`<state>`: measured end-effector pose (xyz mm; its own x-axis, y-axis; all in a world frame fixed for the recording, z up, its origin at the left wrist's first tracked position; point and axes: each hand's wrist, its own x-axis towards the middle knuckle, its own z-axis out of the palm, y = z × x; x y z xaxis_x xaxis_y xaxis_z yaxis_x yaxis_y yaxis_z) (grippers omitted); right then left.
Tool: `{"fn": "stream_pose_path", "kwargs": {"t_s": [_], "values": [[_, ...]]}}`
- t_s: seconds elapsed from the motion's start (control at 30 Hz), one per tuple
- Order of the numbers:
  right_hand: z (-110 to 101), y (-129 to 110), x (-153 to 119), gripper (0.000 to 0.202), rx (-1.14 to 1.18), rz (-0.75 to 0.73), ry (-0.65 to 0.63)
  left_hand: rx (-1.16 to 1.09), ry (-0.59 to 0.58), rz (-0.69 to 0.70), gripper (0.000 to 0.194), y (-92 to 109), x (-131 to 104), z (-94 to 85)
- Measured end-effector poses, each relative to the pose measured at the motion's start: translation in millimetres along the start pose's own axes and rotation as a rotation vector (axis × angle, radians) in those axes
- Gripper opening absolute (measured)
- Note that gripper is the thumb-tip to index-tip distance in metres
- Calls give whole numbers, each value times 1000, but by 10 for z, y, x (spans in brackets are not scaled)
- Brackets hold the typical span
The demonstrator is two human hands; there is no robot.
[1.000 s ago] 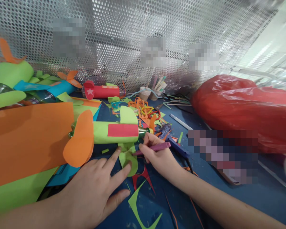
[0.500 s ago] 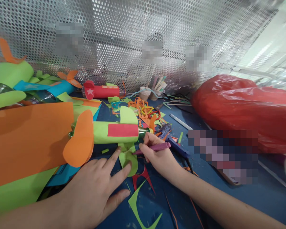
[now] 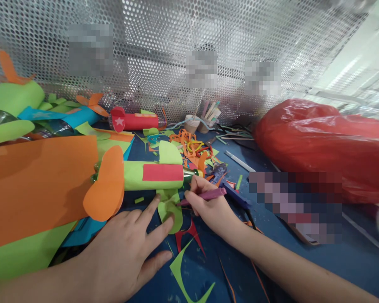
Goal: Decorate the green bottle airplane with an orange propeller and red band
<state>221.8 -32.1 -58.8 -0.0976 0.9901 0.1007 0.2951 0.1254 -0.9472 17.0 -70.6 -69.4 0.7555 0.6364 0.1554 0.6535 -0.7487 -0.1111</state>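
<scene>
Before me lies a toy airplane (image 3: 135, 174) made from a plastic bottle wrapped in light green paper, with a red paper strip on its side. Orange paper fins (image 3: 104, 189) stand at its left end; the green bottle neck (image 3: 190, 174) points right. My left hand (image 3: 129, 240) has its fingers spread, with fingertips resting on the near green paper wing (image 3: 172, 216). A purple felt-tip pen (image 3: 210, 194) is gripped in my right hand (image 3: 208, 206), its tip at the wing's right edge. Whether the tip touches the paper I cannot tell.
Large orange paper sheet (image 3: 38, 181) lies left. Behind are a red bottle plane (image 3: 139, 121), paper scraps (image 3: 189, 143) and a cup of pens (image 3: 206, 125). A purple glue gun (image 3: 236, 195) lies right of the plane, a red plastic bag (image 3: 322, 147) farther right. Green offcut (image 3: 185, 273) lies in front.
The pen tip has shifted very slightly at the wing's edge. My left hand and the airplane look unmoved.
</scene>
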Motion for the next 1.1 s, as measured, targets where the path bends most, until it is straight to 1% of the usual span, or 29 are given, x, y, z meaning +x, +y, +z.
{"fn": "stream_pose_path", "kwargs": {"t_s": [0.17, 0.47, 0.63, 0.9, 1.1], "values": [[-2, -12, -5, 22, -3, -1, 12, -8, 2, 8, 42, -11, -11, -4], [-2, 12, 7, 24, 31, -7, -17, -10, 22, 22, 42, -20, 16, 1], [-2, 18, -2, 22, 36, -6, -28, -17, 36, 3, 43, -7, -5, 28], [-4, -17, -3, 22, 4, -10, -15, -7, 16, 25, 42, -20, 8, 0], [2, -45, -2, 23, 30, -10, -2, -22, 34, -12, 42, -7, -17, 36]]}}
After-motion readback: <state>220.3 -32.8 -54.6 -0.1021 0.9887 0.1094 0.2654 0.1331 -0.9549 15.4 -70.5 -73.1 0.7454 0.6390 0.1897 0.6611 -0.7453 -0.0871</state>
